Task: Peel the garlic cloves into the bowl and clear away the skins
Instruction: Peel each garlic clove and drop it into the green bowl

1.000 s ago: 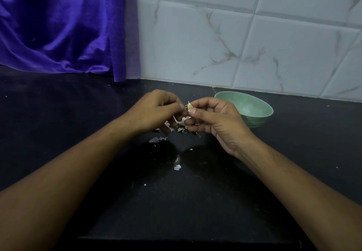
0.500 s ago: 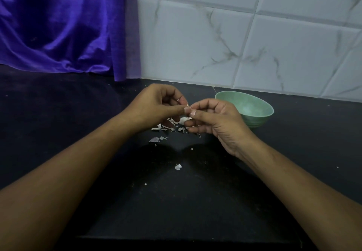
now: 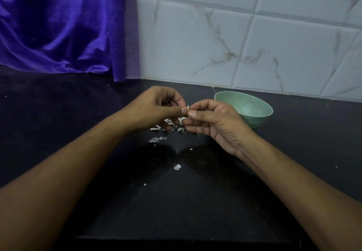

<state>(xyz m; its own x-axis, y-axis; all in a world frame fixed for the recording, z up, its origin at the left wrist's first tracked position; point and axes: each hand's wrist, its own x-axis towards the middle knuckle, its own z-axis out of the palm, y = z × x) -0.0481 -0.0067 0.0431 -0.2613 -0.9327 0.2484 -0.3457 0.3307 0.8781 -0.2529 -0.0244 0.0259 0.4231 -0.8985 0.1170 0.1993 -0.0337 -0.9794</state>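
The person holds both hands close together above the dark counter (image 3: 195, 201). The left hand (image 3: 150, 109) and the right hand (image 3: 213, 121) both pinch one small garlic clove (image 3: 188, 110) between thumb and fingertips, with the fingers curled. Below the hands, pale skins (image 3: 166, 125) lie scattered on the counter. The green bowl (image 3: 244, 109) stands just behind the right hand, near the tiled wall (image 3: 244, 35).
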